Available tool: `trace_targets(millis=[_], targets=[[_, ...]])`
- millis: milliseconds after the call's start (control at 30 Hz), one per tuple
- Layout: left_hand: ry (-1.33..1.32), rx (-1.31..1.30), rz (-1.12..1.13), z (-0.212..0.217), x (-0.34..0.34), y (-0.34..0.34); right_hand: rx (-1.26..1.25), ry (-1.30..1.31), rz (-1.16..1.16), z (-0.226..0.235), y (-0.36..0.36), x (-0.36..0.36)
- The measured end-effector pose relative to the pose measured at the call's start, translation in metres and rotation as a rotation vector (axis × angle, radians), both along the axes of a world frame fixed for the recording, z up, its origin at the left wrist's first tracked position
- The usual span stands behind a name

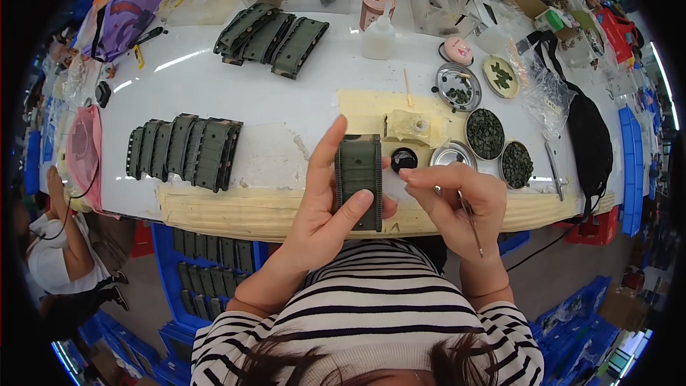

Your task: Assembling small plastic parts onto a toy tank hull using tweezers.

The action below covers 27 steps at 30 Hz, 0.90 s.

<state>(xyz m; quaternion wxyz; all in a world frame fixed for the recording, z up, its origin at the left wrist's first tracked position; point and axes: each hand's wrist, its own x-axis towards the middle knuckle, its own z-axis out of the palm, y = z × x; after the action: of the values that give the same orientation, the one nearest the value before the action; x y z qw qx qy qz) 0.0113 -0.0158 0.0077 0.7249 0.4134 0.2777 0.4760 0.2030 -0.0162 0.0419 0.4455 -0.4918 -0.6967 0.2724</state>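
**Olive-green ridged panel held upright over the bench edge**

The white bench point(286, 93) carries two fanned rows of like panels — one row point(184, 150) at the left, another stack point(271, 34) farther back — plus a white squeeze bottle point(379, 37) and round dishes of small dark green parts point(485, 133).

The panel in hand point(359, 180) sits just above the bench's near, tape-covered edge. It looks like moulded plastic: stiff, light, its ribbed face giving some grip, though the thin side rails could probably mark or snap if squeezed hard. The long edges look the safest hold.

The left hand point(325, 204) is clamped on it — forefinger up along the left edge, thumb across the lower face.

The right hand point(457, 200) has its fingers closed around a thin metal pick point(470, 223), its fingertips just beside the panel's right edge.
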Motion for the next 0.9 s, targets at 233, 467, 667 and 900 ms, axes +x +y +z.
trace_targets(millis=[233,467,667,900], targets=[[-0.044,0.007,-0.066,-0.014,-0.003,0.001,0.103,0.06,0.11,0.001,-0.001,-0.023],[-0.208,-0.156,-0.102,-0.014,-0.005,0.003,0.16,0.098,0.089,-0.011,0.0,-0.03],[-0.065,-0.108,0.032,-0.012,-0.001,0.002,0.393,-0.106,0.084,-0.021,0.004,-0.026],[0.029,-0.082,0.08,-0.013,-0.003,0.003,0.55,-0.317,0.157,-0.015,0.011,-0.012]])
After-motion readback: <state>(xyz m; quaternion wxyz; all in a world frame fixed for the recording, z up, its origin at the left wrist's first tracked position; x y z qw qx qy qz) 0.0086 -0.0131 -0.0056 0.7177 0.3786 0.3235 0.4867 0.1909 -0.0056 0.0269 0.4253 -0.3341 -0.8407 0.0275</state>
